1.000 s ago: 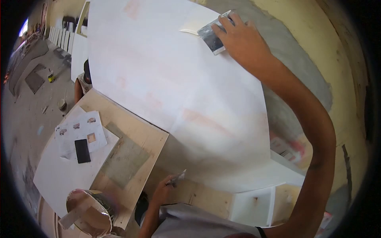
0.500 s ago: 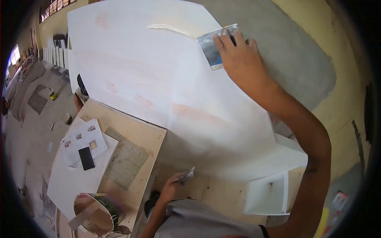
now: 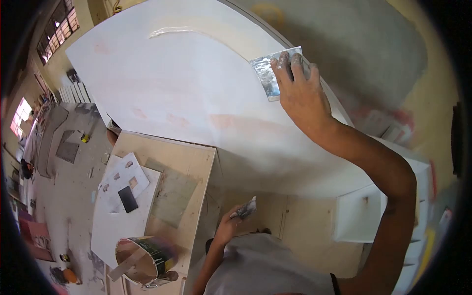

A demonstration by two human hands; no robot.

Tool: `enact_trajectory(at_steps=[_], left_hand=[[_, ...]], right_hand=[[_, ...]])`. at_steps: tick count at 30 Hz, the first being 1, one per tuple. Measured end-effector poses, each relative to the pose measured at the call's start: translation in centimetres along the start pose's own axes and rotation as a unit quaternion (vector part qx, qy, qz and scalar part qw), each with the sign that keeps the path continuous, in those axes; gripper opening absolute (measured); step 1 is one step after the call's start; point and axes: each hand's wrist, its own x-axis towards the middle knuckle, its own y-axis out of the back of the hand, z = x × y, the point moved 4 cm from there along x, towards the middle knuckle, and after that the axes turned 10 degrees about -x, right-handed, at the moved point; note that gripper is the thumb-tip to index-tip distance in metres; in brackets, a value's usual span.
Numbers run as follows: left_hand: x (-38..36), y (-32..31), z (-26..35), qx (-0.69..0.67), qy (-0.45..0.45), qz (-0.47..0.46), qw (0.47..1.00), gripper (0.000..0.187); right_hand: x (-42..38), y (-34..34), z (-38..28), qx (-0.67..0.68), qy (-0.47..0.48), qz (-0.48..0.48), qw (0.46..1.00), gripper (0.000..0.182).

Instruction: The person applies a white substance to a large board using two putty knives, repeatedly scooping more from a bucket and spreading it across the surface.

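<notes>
My right hand [image 3: 304, 96] presses a flat metal filler spreader [image 3: 267, 78] against a large white panel [image 3: 162, 93], near its upper right edge. Whitish smudges coat the fingertips. From the spreader a curved band of wet, cream-coloured filler [image 3: 211, 38] runs up and left across the panel. Lower down, close to the grey shirt, my left hand [image 3: 227, 226] is closed on a smaller smeared scraper [image 3: 246, 208], held away from the panel. Faint pinkish patches [image 3: 223, 120] mark the white surface.
On a plywood bench [image 3: 196, 152] at left are a paper sheet [image 3: 140, 178], a black phone-like slab [image 3: 128, 199] and an open tin [image 3: 160, 255] with a flat stick in it. A white open box [image 3: 361, 216] stands at lower right. A person's arm [image 3: 112, 136] shows beyond the bench.
The right hand has drawn the spreader a little further down and right along the panel's edge, lengthening the filler band. The left hand keeps its scraper. The whole view has shifted.
</notes>
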Motion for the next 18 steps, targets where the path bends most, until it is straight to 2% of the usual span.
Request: enact_trajectory(at_steps=[3, 5, 6, 10, 14, 18], left_hand=[[0.9, 0.8, -1.5, -0.062, 0.020, 0.030, 0.997, 0.053], [1.1, 1.2, -1.0, -0.107, -0.034, 0.048, 0.992, 0.054], [1.1, 1.1, -0.9, -0.104, -0.025, 0.050, 0.993, 0.054], [1.6, 0.9, 0.9, -0.130, -0.059, 0.007, 0.990, 0.054], [1.7, 0.1, 2.6, -0.205, -0.085, 0.001, 0.975, 0.046], [2.9, -1.5, 4.6, -0.218, -0.111, -0.041, 0.969, 0.048]], right_hand=[[-2.2, -1.3, -0.7, 0.012, -0.011, -0.003, 1.000, 0.054], [-3.7, -2.0, -1.2, 0.024, -0.022, 0.000, 0.999, 0.054], [-4.4, -2.5, -1.3, 0.024, -0.027, -0.010, 0.999, 0.055], [-7.2, -3.5, -1.9, 0.032, -0.037, -0.072, 0.996, 0.055], [-9.9, -5.0, -2.7, 0.052, -0.065, -0.074, 0.994, 0.055], [-11.9, -5.6, -3.9, 0.104, -0.109, -0.075, 0.986, 0.053]])
